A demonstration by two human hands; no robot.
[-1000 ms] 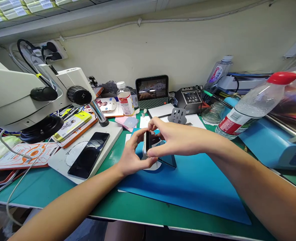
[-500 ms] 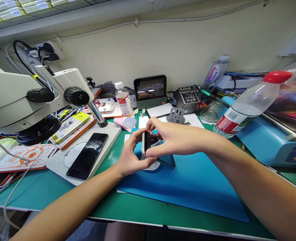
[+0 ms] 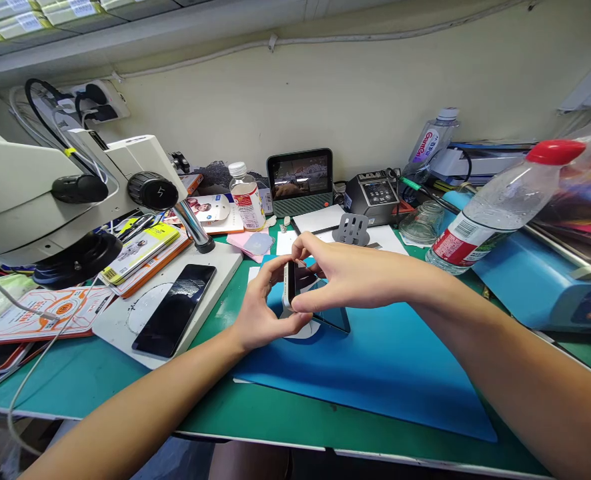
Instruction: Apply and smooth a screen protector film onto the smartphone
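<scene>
Over the blue mat, a smartphone stands on edge between my hands, its silver frame towards me. My left hand is closed around its left side, thumb beneath and fingers curled over the top. From the right, my right hand grips the same phone, thumb at its near end and fingertips at the far end. A dark glass panel slants out to the right below my right hand; whether it is joined to the phone is hidden. Part of a white round shape shows under the phone.
To the left, a microscope overhangs its white base, where another black phone lies. A red-capped bottle leans at right beside a blue machine. Behind stand a small display, a drink bottle and a glass jar.
</scene>
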